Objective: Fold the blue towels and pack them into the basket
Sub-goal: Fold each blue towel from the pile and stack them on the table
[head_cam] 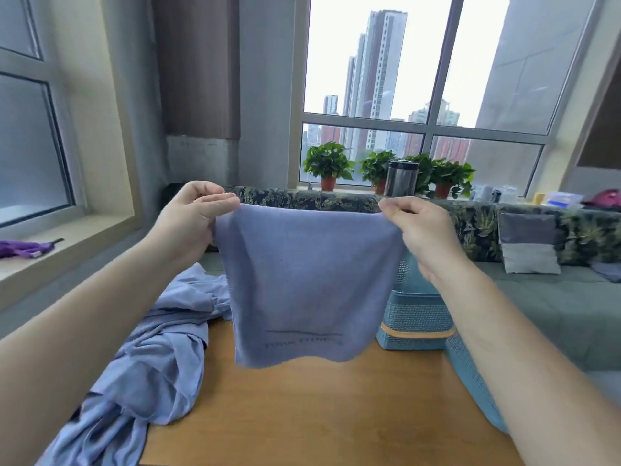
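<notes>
Fingers point(225, 199) of left hand point(190, 218) and right hand point(421, 228) pinch corners of soft blue towel point(302, 280).

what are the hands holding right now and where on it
A blue towel, held up above the table: the left hand pinches its top left corner, the right hand its top right corner.
</notes>
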The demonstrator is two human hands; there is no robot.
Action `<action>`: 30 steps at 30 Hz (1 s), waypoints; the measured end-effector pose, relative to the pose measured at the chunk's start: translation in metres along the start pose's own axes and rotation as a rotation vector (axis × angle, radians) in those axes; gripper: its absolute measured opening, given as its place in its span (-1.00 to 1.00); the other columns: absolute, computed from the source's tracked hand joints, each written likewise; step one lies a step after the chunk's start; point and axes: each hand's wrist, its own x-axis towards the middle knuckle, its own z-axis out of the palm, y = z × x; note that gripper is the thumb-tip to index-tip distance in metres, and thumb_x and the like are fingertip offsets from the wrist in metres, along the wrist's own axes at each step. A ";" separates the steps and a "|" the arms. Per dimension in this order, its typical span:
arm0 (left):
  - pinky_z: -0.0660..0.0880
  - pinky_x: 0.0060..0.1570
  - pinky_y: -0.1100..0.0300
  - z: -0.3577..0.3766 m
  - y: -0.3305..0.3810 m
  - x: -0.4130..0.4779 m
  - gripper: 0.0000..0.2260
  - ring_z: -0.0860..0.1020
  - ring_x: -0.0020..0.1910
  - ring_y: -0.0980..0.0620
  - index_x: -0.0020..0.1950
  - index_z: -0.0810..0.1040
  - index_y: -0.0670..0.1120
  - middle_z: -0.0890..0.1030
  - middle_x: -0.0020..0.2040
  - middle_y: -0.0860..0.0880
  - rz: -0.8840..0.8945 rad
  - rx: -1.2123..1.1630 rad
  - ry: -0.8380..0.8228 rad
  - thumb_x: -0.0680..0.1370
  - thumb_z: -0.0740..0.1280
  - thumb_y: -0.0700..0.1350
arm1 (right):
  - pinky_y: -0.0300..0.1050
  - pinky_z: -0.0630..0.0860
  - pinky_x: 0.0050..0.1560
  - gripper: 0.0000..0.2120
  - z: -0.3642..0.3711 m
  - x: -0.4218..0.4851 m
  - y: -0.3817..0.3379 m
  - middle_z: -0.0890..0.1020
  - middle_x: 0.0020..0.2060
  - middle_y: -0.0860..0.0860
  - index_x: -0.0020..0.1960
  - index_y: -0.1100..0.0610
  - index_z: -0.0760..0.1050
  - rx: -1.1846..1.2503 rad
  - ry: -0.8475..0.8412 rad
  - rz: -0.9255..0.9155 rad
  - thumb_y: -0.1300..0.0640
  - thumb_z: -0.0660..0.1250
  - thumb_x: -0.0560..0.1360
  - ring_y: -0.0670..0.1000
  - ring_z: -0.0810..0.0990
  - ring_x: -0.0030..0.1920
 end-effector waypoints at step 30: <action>0.27 -0.46 0.26 -0.002 -0.108 0.090 -0.90 0.27 -0.53 0.15 -0.08 0.63 0.02 0.35 -0.50 0.14 0.160 0.813 0.017 0.55 0.43 -0.18 | -0.28 0.44 -0.28 -0.85 0.034 0.057 0.109 0.65 -0.25 -0.08 -0.11 0.10 0.66 -0.199 -0.042 0.141 0.01 0.46 0.51 -0.13 0.55 -0.26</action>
